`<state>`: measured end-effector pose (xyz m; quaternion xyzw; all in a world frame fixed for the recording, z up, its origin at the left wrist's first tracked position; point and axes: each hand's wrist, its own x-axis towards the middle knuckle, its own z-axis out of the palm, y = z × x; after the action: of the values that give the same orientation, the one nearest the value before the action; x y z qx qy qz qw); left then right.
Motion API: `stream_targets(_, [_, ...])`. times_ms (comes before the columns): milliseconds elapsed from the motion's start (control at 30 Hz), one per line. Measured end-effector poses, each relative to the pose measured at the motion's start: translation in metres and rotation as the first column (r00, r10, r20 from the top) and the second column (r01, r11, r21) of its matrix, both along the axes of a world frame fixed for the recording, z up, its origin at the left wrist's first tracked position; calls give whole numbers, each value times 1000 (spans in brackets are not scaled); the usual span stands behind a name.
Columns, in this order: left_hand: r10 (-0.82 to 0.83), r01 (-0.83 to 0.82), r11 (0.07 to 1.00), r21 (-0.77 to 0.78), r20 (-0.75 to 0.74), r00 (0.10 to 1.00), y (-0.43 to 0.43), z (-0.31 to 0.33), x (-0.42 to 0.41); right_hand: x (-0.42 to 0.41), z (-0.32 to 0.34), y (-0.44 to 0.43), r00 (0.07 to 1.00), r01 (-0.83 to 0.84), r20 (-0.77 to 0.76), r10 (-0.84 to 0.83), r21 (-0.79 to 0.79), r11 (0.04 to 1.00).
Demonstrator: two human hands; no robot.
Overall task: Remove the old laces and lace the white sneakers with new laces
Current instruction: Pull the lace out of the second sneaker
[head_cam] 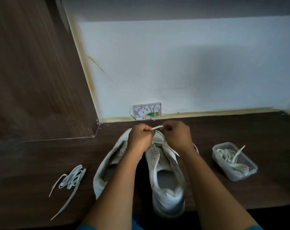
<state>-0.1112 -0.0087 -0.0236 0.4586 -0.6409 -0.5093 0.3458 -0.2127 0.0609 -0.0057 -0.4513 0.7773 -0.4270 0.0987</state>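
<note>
Pinching a white lace (pixel 157 127) between curled fingers of left hand (pixel 141 138) and right hand (pixel 177 136), just above the toe end of the right sneaker (pixel 167 188). Close alongside, the left sneaker (pixel 106 165); loose lace (pixel 69 180) further left, tub of laces (pixel 234 163) further right

No readable text or labels anywhere

The sneakers (pixel 167 188) were white; the lace (pixel 157 127) at the toe was white, as were the loose laces (pixel 71 180) and those in the clear plastic box (pixel 240 177); the table (pixel 33 163) and side panel (pixel 33 72) showed dark brown wood grain; the wall (pixel 174 63) was pale bluish white; the wall plate (pixel 147 111) was light grey with a green part.
</note>
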Motion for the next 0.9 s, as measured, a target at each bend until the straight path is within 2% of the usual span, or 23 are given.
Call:
stream_targets(67, [-9, 9, 1000, -3, 35, 999, 1, 2, 0, 0, 7, 2, 972, -17, 229, 58, -175, 984])
stream_targets(100, [-17, 17, 1000, -9, 68, 998, 2, 2, 0, 0, 8, 4, 967, -48, 240, 88, -168, 985])
stream_targets(167, [-62, 64, 998, -2, 166, 984, 5, 6, 1, 1, 4, 5, 992, -125, -18, 127, 74, 989])
stream_targets(200, [-100, 104, 995, 0, 246, 964, 6, 6, 2, 3, 1, 5, 975, -141, -139, 172, 213, 967])
stream_targets(233, [-140, 149, 989, 0, 334, 932, 8, 8, 3, 6, -1, 6, 956, -150, -194, 219, 317, 937])
stream_targets(300, [-162, 179, 984, 0, 418, 894, 10, 10, 6, 9, -2, 5, 948, -161, -193, 254, 397, 903])
stream_targets(400, [-133, 135, 991, 23, 394, 909, 10, 11, 7, 9, -2, 3, 948, -140, -206, 242, 414, 900])
stream_targets(600, [-90, 133, 987, -88, 383, 919, 12, 10, 8, 17, -9, 1, 957, -71, -246, 153, 315, 947])
stream_targets(767, [-83, 72, 996, 60, 210, 974, 4, 2, 12, 18, -13, 0, 937, -57, -314, 154, 298, 953])
stream_targets(900, [-75, 53, 990, 129, 170, 983, 0, 1, 15, 14, -14, -1, 958, -105, -222, 179, 311, 945])
